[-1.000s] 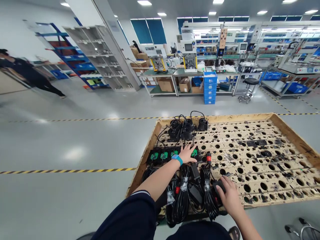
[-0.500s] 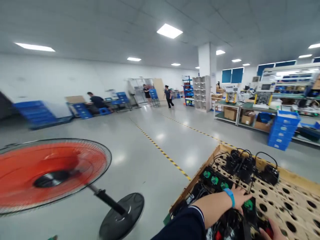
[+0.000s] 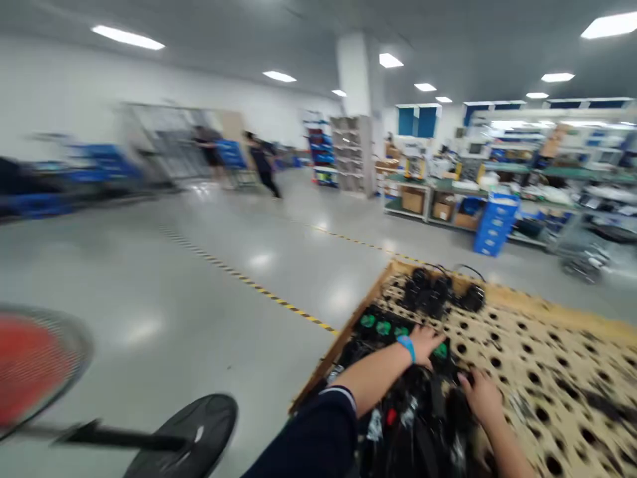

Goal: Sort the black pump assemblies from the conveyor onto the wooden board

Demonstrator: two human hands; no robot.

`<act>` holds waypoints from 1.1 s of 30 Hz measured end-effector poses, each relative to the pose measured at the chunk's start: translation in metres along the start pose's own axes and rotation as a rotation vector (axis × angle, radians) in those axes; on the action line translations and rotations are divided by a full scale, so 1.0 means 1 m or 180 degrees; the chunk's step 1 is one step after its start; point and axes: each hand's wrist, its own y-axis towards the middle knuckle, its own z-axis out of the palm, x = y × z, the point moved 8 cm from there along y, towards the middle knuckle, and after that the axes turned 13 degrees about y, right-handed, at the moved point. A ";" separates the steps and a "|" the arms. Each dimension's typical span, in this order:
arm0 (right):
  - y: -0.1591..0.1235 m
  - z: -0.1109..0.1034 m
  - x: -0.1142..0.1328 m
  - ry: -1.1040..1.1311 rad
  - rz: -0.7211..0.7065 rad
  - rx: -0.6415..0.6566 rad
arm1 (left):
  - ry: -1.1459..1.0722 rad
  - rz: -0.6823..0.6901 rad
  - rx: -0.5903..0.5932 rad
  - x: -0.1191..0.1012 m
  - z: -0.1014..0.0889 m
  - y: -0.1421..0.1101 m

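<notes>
My left hand [image 3: 425,345], with a blue band at the wrist, lies with fingers spread across a long black strip [image 3: 411,324] that carries several round green parts [image 3: 383,328]. Close to the strip's near end, my right hand [image 3: 484,396] has its thumb and fingers apart beside dark parts; whether it touches them is blurred. Black parts and cables [image 3: 418,425] lie below and around my left forearm, some with clear wrapping and one with a red spot. All this sits on a tan board full of holes [image 3: 517,352] with a raised wooden edge.
Black corded units [image 3: 430,292] stand at the board's far corner. On the left are a red fan [image 3: 34,372] and its round black base [image 3: 192,431]. Yellow-black tape [image 3: 279,300] marks the floor. Blue bins [image 3: 496,224] stand before workbenches. Two people [image 3: 261,162] are far off.
My view has swung right, so the fan slides off to the left. My right hand shows more fully now, near the strip's end. The left hand stays on the strip.
</notes>
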 end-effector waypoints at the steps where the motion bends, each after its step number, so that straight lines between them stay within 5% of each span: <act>1: -0.015 -0.022 0.008 0.0190 0.0146 -0.0146 | 0.0053 -0.0069 0.0084 0.000 -0.004 -0.004; 3: -0.048 -0.064 0.005 0.0740 0.0329 -0.0418 | 0.0118 -0.0178 0.0228 0.006 -0.007 -0.003; 7: -0.176 -0.124 -0.068 0.1514 0.1210 -0.1355 | -0.0021 -0.0075 0.0137 0.012 -0.014 0.016; 10: -0.298 -0.117 -0.113 0.1504 0.2108 -0.1971 | -0.0278 0.0124 -0.0155 -0.012 -0.033 0.019; 12: -0.343 -0.080 -0.120 0.1616 0.2463 -0.1621 | -0.0470 0.0346 -0.0242 -0.045 -0.044 0.013; 15: -0.341 -0.005 -0.096 0.2263 0.2221 -0.0316 | -0.0709 0.0925 -0.0208 -0.111 -0.053 -0.002; 17: -0.321 0.028 -0.075 0.2609 0.1980 0.0197 | -0.0769 0.1291 -0.0121 -0.152 -0.052 -0.014; 23: -0.277 0.075 -0.037 0.2739 0.1435 0.1370 | -0.0689 0.1773 0.0157 -0.232 -0.036 -0.052; 27: -0.277 0.063 -0.034 0.2149 0.1404 0.1253 | -0.0458 0.1949 0.0559 -0.256 -0.019 -0.077; 30: -0.278 0.023 -0.028 0.1430 0.1145 0.0869 | -0.0185 0.2011 0.0754 -0.261 -0.007 -0.089; 33: -0.281 -0.009 -0.027 0.1665 0.1195 0.0744 | -0.0139 0.1844 0.0743 -0.262 -0.003 -0.094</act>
